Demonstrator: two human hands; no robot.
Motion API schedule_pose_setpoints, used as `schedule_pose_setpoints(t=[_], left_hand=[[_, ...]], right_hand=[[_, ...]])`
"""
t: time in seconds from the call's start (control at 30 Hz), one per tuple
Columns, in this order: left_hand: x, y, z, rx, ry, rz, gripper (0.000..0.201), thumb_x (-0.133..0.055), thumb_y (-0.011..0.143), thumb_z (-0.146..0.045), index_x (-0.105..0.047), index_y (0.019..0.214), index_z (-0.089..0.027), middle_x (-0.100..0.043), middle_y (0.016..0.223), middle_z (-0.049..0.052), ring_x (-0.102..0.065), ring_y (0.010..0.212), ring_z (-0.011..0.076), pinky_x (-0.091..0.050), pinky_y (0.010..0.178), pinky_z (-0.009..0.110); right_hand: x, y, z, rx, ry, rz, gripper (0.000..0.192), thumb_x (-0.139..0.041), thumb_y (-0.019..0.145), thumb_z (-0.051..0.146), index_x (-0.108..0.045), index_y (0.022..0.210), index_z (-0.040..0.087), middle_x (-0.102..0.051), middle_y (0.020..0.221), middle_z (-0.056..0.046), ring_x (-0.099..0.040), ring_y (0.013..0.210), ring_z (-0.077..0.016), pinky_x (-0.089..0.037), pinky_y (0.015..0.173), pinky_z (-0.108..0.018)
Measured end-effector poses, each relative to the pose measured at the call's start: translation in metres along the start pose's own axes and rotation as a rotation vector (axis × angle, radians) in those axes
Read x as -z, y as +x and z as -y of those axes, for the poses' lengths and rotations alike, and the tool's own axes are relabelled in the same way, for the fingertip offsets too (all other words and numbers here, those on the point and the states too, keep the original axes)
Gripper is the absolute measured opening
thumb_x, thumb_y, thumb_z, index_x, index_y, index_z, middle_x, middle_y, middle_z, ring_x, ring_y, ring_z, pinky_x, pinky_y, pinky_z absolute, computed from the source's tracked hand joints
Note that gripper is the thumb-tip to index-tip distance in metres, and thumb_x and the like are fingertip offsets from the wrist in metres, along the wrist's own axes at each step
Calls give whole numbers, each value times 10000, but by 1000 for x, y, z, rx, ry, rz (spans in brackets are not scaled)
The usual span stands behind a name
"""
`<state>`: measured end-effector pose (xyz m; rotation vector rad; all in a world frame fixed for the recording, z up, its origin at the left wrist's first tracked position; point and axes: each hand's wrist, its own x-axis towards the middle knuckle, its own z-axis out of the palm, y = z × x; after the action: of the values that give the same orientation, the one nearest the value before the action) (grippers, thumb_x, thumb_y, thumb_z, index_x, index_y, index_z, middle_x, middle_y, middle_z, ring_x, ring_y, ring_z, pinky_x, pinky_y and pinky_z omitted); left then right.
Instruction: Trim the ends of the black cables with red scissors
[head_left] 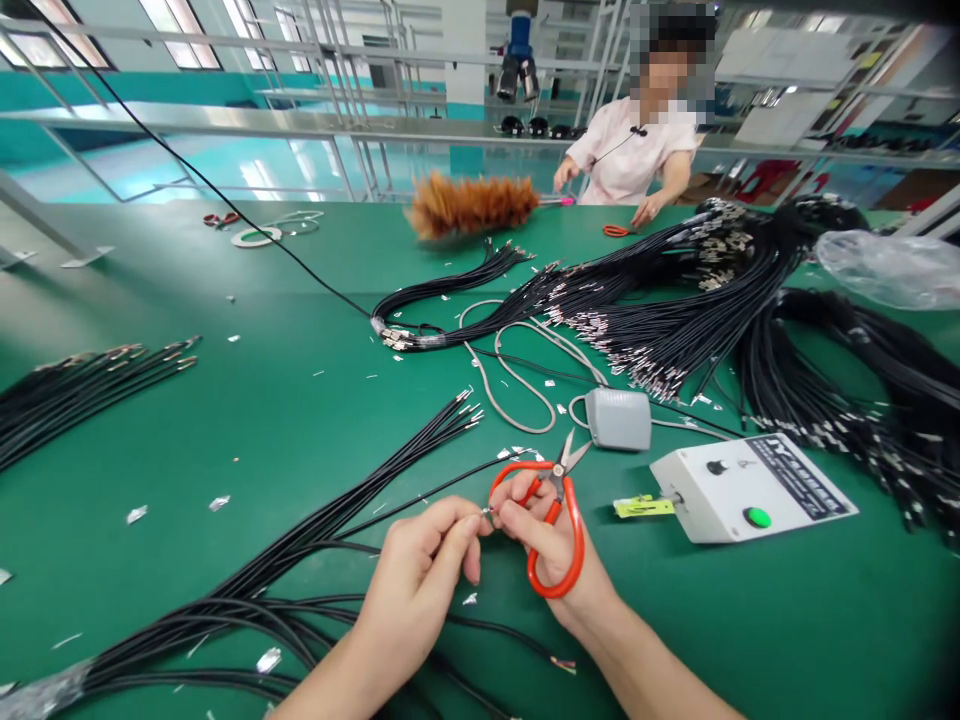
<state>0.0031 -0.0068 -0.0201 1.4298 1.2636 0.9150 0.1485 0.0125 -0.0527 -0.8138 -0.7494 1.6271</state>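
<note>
Near the centre of the bench, my left hand is closed, thumb and finger pinching the end of a thin cable; most of that cable is hidden by the fingers. Opposite it, touching or nearly so, my right hand has its fingertips closed at the same small wire end. Red-handled scissors hang on my right hand, one handle loop around its fingers, blades apart and pointing away from me. Below and left of my hands lies a bundle of black cables with stripped ends. One loose cable end shows coloured wires.
A control box with a green button and a grey foot pedal stand at right. More black cables are heaped behind. Foil scraps dot the green bench. Across it, a person holds a brown duster.
</note>
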Motion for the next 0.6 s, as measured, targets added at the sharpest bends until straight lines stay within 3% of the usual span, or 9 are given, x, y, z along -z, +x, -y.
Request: schedule_pose_setpoints(t=[0.17,0.33,0.6], left_hand=[[0,0,3,7,44,74,308,-414,955,-363,-558,760,-175,-387,524,-67,-346,491,96,-286,478,209],[0,2,3,-12,-32,50,161,-555,878,-300,-534,772,-180,-498,674,-34,-446,603,103,-369,553,202],[1,1,-2,65,-103,0,217,-529,898,-320,-591,764,-161,-539,549,-42,-341,424,61,-263,410,194]], right_hand=[[1,1,9,37,-50,90,239,-800,728,257,-570,769,205,-707,783,8,-615,671,-114,-468,673,-242],[3,2,10,9,-30,119,234,-793,730,236,-565,770,201,-699,763,12,-603,680,-108,-460,684,-235],[-1,3,8,-72,-2,36,242,-802,696,264,-578,752,192,-646,734,13,-558,680,-123,-428,682,-252]])
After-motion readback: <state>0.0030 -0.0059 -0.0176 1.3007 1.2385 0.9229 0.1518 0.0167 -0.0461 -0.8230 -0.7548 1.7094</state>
